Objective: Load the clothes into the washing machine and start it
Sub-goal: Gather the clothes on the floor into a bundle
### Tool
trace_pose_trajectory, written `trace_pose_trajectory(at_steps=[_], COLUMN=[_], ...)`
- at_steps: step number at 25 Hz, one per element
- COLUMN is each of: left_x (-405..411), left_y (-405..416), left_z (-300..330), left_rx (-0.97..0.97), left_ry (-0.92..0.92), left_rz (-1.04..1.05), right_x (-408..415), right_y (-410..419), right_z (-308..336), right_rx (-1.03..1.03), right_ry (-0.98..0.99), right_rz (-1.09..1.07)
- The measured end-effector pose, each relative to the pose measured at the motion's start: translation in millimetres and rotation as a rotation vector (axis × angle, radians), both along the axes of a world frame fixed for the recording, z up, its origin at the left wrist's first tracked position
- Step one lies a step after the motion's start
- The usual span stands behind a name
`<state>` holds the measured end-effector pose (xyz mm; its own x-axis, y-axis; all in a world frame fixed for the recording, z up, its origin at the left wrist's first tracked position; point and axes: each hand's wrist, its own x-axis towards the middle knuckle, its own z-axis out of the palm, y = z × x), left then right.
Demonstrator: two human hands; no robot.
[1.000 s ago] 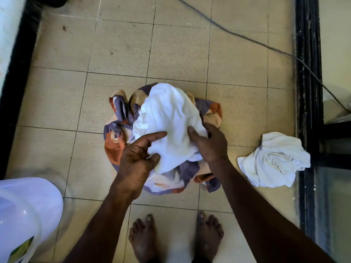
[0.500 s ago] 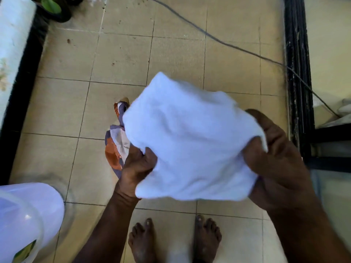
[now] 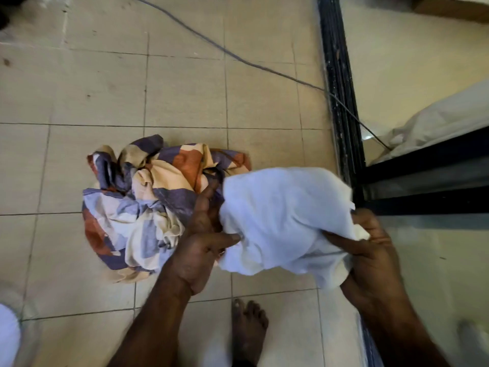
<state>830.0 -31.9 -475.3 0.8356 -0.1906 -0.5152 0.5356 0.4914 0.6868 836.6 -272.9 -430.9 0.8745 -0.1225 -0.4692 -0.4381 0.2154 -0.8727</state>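
A white cloth [image 3: 283, 221] hangs above the tiled floor, bunched between both hands. My left hand [image 3: 201, 250] grips its left edge with thumb and fingers. My right hand [image 3: 367, 250] pinches its right edge, near the black door frame. A crumpled patterned sheet [image 3: 143, 205] in purple, orange and cream lies on the floor, left of the white cloth and partly behind my left hand. A white rounded edge of the washing machine [image 3: 8, 337] shows at the bottom left corner.
A dark cable [image 3: 238, 56] runs across the tiles to the black sliding-door frame [image 3: 341, 102] on the right. White fabric [image 3: 436, 123] lies beyond the glass. My bare foot [image 3: 248, 329] stands on the tiles below the cloth.
The white cloth was lifted off the patterned sheet and has shifted right, uncovering the sheet. The view has swung right, so the washing machine is nearly out of frame.
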Motion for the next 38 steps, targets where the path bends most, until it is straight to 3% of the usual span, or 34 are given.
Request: trace_pose_trajectory(at_steps=[2,3,7,11,14,16,18,20,21,23,24,26,27,30,33,36,38], left_x=[-1,-2,-3,-17,-33,-42,-48,-46,-45,-43,-42,-40,-41,-53,-76,-95,-98], left_y=[-31,-45,-67,-26,9,29,51,76,86,93,94,89,87,96,124,141,144], left_z=[-3,-6,-28,-59,-69,-67,-67,-74,-78,-84,-87,-93,-95,-98,-99,-97,-99], left_rx=[-0.328,-0.329,0.179,0.420,0.597,0.793,1.162,1.575,1.614,1.356,1.203,1.107,1.080,0.824,0.736,0.774,0.644], left_ry=[0.050,0.056,0.004,0.108,0.061,0.011,-0.058,-0.021,0.054,0.108,0.077,0.076,0.102,0.331,0.431,0.292,0.240], left_rz=[0.070,0.048,-0.194,-0.071,0.152,0.393,0.516,0.342,0.156,-0.129,-0.188,-0.185,-0.130,0.061,0.068,-0.105,0.052], right_x=[-10,-12,-14,-4,-3,-3,-3,-7,-9,-13,-15,-18,-16,3,33,36,14], right_y=[-40,-60,-105,-117,-101,-64,-12,45,72,120,142,179,192,206,213,224,239], right_z=[-9,-17,-69,-128,-160,-165,-165,-157,-151,-149,-147,-148,-149,-161,-182,-197,-190], right_rx=[0.052,0.058,0.024,0.033,-0.398,-0.557,-0.574,-0.520,-0.486,-0.392,-0.306,-0.209,-0.302,-0.905,-0.921,-0.814,-0.926], right_ry=[-0.005,-0.016,0.144,0.292,0.388,0.350,0.219,0.081,0.004,-0.108,-0.087,0.085,0.159,0.225,0.310,0.173,0.070], right_rz=[-0.157,-0.207,-0.338,-0.349,-0.337,-0.228,0.034,0.315,0.443,0.625,0.660,0.633,0.593,0.595,0.627,0.605,0.615])
